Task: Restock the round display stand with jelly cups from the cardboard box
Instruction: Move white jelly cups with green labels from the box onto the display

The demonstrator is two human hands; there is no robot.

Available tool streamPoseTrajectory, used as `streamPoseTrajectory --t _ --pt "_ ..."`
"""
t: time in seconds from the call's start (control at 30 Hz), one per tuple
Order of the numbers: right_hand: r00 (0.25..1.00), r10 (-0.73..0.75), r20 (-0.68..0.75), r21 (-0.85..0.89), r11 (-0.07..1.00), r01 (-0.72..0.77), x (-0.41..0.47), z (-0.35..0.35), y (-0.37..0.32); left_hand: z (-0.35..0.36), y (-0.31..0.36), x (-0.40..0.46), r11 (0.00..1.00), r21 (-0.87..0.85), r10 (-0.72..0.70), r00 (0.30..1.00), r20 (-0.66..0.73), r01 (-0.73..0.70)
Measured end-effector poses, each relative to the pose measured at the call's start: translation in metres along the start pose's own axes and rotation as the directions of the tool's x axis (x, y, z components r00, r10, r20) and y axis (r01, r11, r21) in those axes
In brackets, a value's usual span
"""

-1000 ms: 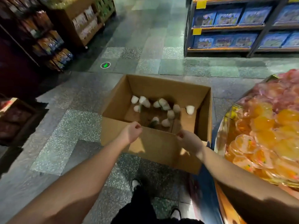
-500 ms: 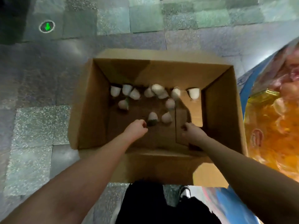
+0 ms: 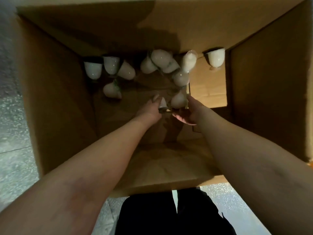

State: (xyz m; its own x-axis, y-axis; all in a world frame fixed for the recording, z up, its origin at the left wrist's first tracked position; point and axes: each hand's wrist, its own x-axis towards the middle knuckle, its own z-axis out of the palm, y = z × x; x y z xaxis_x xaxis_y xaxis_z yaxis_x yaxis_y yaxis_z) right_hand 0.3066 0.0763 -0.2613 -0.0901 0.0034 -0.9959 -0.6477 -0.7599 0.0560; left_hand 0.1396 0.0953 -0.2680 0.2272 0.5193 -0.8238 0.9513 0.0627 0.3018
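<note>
Fingers (image 3: pixel 156 100) around jelly cup (image 3: pixel 163 103) (boxed)

Speckled stone floor (image 3: pixel 13 116), black trousers (image 3: pixel 169 216).

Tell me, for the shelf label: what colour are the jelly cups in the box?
Milky white jelly cups; head view.

Both hands (left hand (image 3: pixel 151 108), right hand (image 3: pixel 188 114)) have reached down onto jelly cups (image 3: pixel 177 100).
</note>
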Motion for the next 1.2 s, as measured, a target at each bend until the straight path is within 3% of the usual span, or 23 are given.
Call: streamPoseTrajectory --t 0.07,0.2,0.33,0.47,0.57,0.63,0.77,0.97,1.2 --pt "0.999 -0.036 0.027 0.071 0.997 0.034 0.011 0.003 0.002 0.004 0.001 0.01 1.0 0.014 -0.003 1.0 -0.014 0.003" --pt "0.994 -0.099 -0.054 0.119 0.987 0.105 0.02 0.004 0.002 0.006 -0.002 0.02 1.0 0.001 0.014 0.999 -0.052 -0.014" --pt "0.976 -0.187 -0.114 -0.058 0.982 0.181 -0.004 -0.005 0.003 -0.004 -0.002 0.006 0.986 -0.161 -0.051 0.998 -0.045 0.043" --pt "0.955 -0.29 -0.062 -0.259 0.929 0.265 -0.051 -0.026 0.009 -0.026 0.005 -0.045 0.763 -0.636 -0.132 0.991 0.022 0.116" --pt "0.923 -0.381 -0.049 -0.355 0.871 0.34 -0.088 -0.047 0.018 -0.039 0.016 -0.094 0.544 -0.822 -0.149 0.983 0.105 0.17" --pt "0.898 -0.44 -0.001 -0.27 0.865 0.423 -0.114 -0.064 0.028 -0.045 0.027 -0.125 0.495 -0.856 -0.098 0.989 0.114 0.148" --pt "0.817 -0.567 0.106 -0.131 0.806 0.577 -0.174 -0.102 0.057 -0.048 0.058 -0.183 0.492 -0.867 0.019 0.995 0.094 0.072" --pt "0.714 -0.688 0.129 -0.06 0.713 0.698 -0.262 -0.18 0.114 -0.025 0.132 -0.257 0.568 -0.823 0.182 0.977 0.11 -0.013" --pt "0.588 -0.808 -0.036 0.036 0.587 0.809 -0.326 -0.316 0.214 0.068 0.234 -0.35 0.699 -0.702 0.364 0.913 0.186 -0.135"
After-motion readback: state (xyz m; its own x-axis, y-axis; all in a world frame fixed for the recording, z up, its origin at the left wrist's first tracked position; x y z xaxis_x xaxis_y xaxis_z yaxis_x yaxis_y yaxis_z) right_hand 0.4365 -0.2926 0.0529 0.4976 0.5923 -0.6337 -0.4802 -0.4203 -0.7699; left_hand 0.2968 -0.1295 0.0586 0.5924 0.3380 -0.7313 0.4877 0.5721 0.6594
